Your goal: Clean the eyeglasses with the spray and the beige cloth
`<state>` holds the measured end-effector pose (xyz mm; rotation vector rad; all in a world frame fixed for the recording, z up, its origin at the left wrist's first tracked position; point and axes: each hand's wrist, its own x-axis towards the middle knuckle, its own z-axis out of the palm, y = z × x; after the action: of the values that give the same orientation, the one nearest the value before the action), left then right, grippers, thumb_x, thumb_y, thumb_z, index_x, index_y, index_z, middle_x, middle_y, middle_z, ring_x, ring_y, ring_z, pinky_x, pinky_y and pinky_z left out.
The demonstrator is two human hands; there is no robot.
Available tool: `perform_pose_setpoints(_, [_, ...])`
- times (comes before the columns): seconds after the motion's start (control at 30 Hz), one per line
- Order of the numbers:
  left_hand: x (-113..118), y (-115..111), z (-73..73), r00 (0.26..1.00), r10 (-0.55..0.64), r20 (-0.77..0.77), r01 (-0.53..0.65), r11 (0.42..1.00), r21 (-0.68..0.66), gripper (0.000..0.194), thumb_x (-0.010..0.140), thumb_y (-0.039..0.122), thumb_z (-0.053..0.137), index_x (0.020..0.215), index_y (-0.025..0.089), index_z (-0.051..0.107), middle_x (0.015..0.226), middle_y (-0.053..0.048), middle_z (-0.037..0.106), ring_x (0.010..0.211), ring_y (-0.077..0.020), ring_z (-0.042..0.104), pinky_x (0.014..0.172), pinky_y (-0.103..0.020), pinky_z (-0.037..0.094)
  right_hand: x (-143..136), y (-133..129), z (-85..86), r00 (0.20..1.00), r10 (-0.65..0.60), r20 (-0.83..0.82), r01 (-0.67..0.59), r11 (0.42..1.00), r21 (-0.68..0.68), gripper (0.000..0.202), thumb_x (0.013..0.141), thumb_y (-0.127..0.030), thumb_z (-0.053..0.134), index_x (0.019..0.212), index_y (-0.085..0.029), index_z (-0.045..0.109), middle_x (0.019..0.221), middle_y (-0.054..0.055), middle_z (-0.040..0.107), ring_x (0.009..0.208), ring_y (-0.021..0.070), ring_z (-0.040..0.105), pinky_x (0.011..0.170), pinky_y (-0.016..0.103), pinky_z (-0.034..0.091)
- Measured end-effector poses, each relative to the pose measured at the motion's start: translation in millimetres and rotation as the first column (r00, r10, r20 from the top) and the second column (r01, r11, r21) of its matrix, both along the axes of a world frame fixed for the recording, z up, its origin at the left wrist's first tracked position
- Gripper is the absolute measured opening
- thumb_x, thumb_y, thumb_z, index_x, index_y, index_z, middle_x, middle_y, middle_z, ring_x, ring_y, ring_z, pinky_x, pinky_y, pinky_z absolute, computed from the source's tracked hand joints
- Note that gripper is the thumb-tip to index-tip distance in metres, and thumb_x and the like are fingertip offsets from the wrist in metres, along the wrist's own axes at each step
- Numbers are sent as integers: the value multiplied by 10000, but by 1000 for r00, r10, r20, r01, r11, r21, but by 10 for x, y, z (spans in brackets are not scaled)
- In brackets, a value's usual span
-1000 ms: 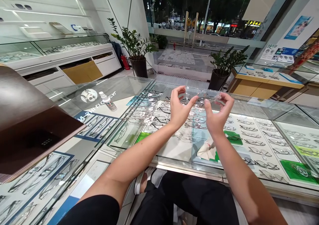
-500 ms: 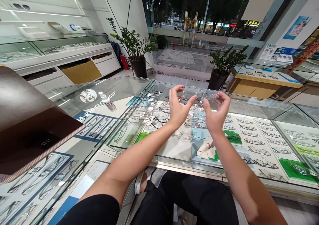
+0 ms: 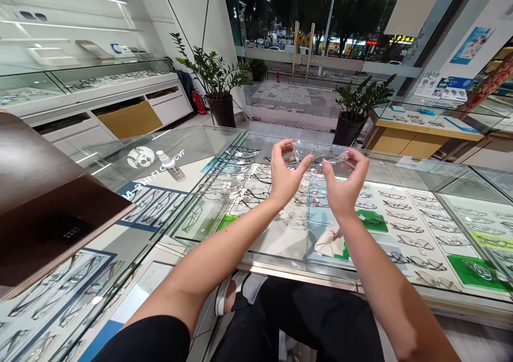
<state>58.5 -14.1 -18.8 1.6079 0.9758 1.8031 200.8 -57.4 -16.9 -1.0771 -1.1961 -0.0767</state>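
A pair of clear, thin-rimmed glasses [image 3: 317,154] is held up above the glass display counter [image 3: 280,255]. My left hand [image 3: 287,174] grips its left side between thumb and fingers. The right side is pinched in my right hand [image 3: 347,183]. Fine details of the frame blur into the rows of eyeglasses behind it. Below my right wrist, a cream cloth [image 3: 330,240] lies crumpled on the counter. A white spray bottle [image 3: 171,166] stands on the glass to the left.
A brown glossy panel [image 3: 60,212] juts in at the left. Potted plants [image 3: 221,108] stand beyond the counter near the glass door [image 3: 276,92]. Eyeglasses and green cards [image 3: 476,272] lie under the glass. A fire extinguisher [image 3: 199,103] is at the back left.
The view has shifted slightly. Both hands keep their hold on the glasses, which stay at nearly the same place and height.
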Motion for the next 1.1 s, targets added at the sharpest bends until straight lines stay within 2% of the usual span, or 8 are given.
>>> perform_pose_setpoints(0.33, [-15, -2, 3, 1000, 17, -14, -17, 1000, -8, 610, 829, 583, 832, 1295, 301, 559, 1327, -107, 633, 1224, -238, 626, 954, -398, 542, 11, 16, -15, 999, 26, -34, -27, 999, -41, 509, 866, -413, 783, 1299, -285, 548, 1270, 79, 588, 1140, 257, 609, 971, 471, 541])
perform_pose_setpoints(0.57, [-32, 23, 6, 996, 88, -31, -87, 996, 22, 596, 840, 603, 815, 1287, 299, 563, 1303, -106, 626, 1209, -246, 621, 922, -394, 535, 44, 77, -45, 978, 106, -177, -120, 990, -74, 512, 871, -486, 762, 1283, -273, 545, 1269, 83, 611, 1146, 239, 635, 999, 460, 545])
perform_pose_setpoints(0.7, [-48, 43, 6, 993, 111, -49, -107, 991, 75, 598, 855, 613, 794, 1304, 303, 550, 1326, -108, 599, 1220, -246, 612, 911, -383, 542, 94, 109, -27, 940, 127, -316, -167, 981, -102, 414, 926, -565, 685, 1165, -233, 621, 1180, 82, 677, 1095, 223, 668, 974, 437, 550])
perform_pose_setpoints(0.93, [-61, 27, 19, 985, 146, -89, -131, 980, 148, 591, 853, 597, 803, 1302, 295, 564, 1322, -104, 587, 1212, -248, 605, 923, -390, 545, 141, 140, -4, 854, 191, -484, -284, 950, -127, 511, 886, -683, 671, 1017, -192, 722, 1043, 79, 751, 1010, 225, 703, 989, 453, 553])
perform_pose_setpoints(1.1, [-72, 40, 14, 984, 155, -91, -140, 977, 159, 590, 848, 587, 812, 1305, 297, 578, 1305, -96, 597, 1205, -247, 612, 922, -394, 550, 131, 134, 17, 767, 256, -589, -377, 922, -91, 534, 881, -707, 659, 979, -186, 728, 1061, 101, 766, 1002, 237, 728, 1011, 478, 553])
